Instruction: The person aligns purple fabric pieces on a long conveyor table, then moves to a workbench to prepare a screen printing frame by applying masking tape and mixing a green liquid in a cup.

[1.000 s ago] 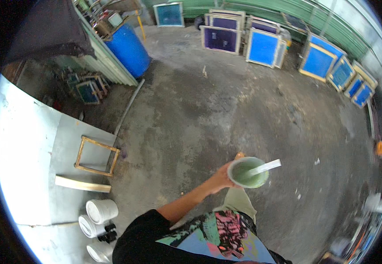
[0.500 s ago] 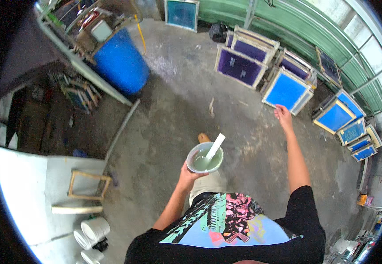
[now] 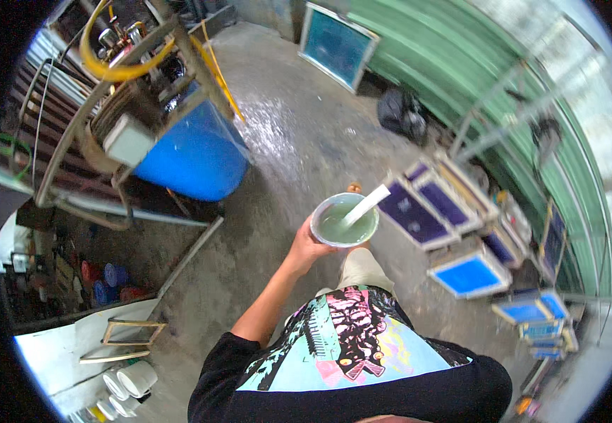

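Note:
My left hand [image 3: 308,247] is wrapped round a round translucent plastic tub [image 3: 323,238], which it holds up in front of my body. Inside sits a murky grey-green liquid [image 3: 334,227]. A flat white stick [image 3: 368,204] leans in the tub, its lower end in the liquid and its upper end jutting past the rim to the right. My right hand and forearm do not show; only the black sleeve on that side is visible.
Ahead on the left stands a blue barrel [image 3: 200,158] beside a metal frame with a yellow hose [image 3: 119,70]. Framed screens [image 3: 419,215] lean along the green wall at right, near a black bag [image 3: 402,115]. White buckets [image 3: 136,378] stand at the lower left.
I have stepped forward and turned, so the barrel and screens appear nearer. The tub stays in my left hand. My right hand, earlier raised at the right, has gone out of view.

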The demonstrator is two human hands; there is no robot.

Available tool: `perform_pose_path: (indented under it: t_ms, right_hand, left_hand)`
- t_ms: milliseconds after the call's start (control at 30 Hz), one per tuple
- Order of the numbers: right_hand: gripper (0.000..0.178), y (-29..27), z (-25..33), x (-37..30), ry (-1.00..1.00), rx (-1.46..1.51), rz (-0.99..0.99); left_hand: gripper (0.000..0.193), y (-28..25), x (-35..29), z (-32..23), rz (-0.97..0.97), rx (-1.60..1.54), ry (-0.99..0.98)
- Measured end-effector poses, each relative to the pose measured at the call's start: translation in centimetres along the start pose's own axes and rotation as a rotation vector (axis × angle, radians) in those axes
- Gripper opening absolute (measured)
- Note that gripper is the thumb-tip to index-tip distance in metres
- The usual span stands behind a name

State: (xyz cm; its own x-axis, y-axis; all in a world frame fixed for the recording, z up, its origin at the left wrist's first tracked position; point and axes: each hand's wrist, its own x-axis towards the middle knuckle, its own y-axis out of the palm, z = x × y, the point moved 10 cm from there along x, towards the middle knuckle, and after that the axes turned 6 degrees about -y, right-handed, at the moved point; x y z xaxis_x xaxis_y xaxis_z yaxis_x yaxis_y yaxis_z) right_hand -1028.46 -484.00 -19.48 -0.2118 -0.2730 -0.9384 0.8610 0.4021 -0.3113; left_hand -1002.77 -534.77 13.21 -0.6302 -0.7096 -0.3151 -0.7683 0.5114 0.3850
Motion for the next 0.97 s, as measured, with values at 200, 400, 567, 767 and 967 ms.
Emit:
perform_pose_path:
  t_ms: [200,400,567,767,967]
  right_hand:
    - [0.046,-35.4,27.5,19.1,-0.176,-0.308,-0.107]
    - [0.035,-83.3,85.9,22.2,-1.127,-0.089,-0.570]
    - [0.045,-99.5,125.0,15.2,-1.381,-0.062,-0.536]
    - [0.036,-94.6,145.6,27.3,-1.419,-0.254,-0.239]
    - [0.043,-93.7,142.4,46.5,-0.598,-1.214,-0.139]
  left_hand:
    - [0.099,-6.5,30.0,-11.8,-0.138,-0.078,0.102]
    - [0.099,-14.9,46.9,-24.2,-0.391,-0.204,0.240]
    - [0.095,-26.0,61.8,-30.8,-0.548,-0.309,0.247]
    - [0.099,-44.9,83.3,-43.9,-0.535,-0.278,0.429]
    - [0.100,-58.4,87.3,-60.8,-0.696,-0.281,0.440]
